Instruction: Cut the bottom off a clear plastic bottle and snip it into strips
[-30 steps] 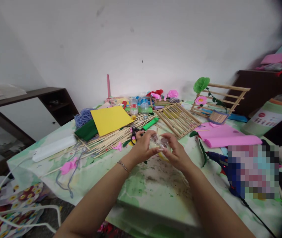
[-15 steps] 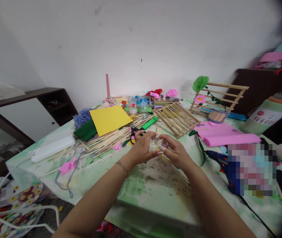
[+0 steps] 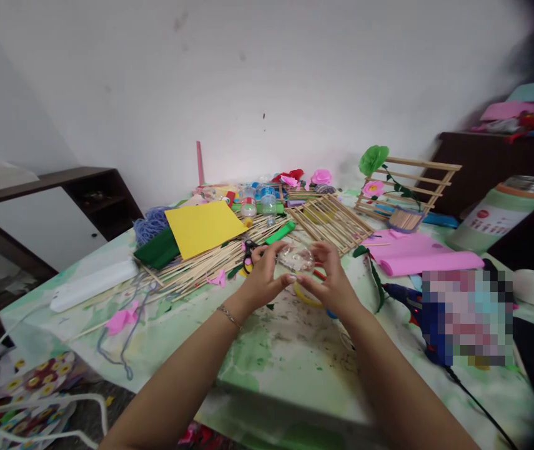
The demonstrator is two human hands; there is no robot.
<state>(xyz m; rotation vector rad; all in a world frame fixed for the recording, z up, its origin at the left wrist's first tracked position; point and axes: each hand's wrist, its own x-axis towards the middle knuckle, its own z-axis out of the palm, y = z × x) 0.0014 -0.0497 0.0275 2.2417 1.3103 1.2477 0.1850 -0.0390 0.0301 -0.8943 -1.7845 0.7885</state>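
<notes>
A round, clear plastic piece (image 3: 296, 257), resembling the cut-off base of a bottle, is held between my two hands above the table. My left hand (image 3: 267, 275) curls around its left side, thumb toward the front. My right hand (image 3: 327, 275) grips the opposite side, with the two thumbs close together below it. Under my right hand lie a yellow ring-shaped thing (image 3: 308, 298) and a bit of blue, both partly covered. Black-handled scissors (image 3: 248, 253) rest just beyond my left hand, partly hidden by it.
Thin wooden sticks (image 3: 196, 269), yellow sheet (image 3: 205, 228) and purple yarn (image 3: 154, 225) lie left. Behind are plastic bottles (image 3: 267, 201) and a stick lattice (image 3: 330, 219). Rightward: pink paper (image 3: 429, 259), a blue glue gun (image 3: 408, 297) with its cord, a green flask (image 3: 494, 215).
My fingers have spread wider around the clear plastic piece, so more of it shows. The yellow ring below is also more visible. The view has shifted slightly to the right.
</notes>
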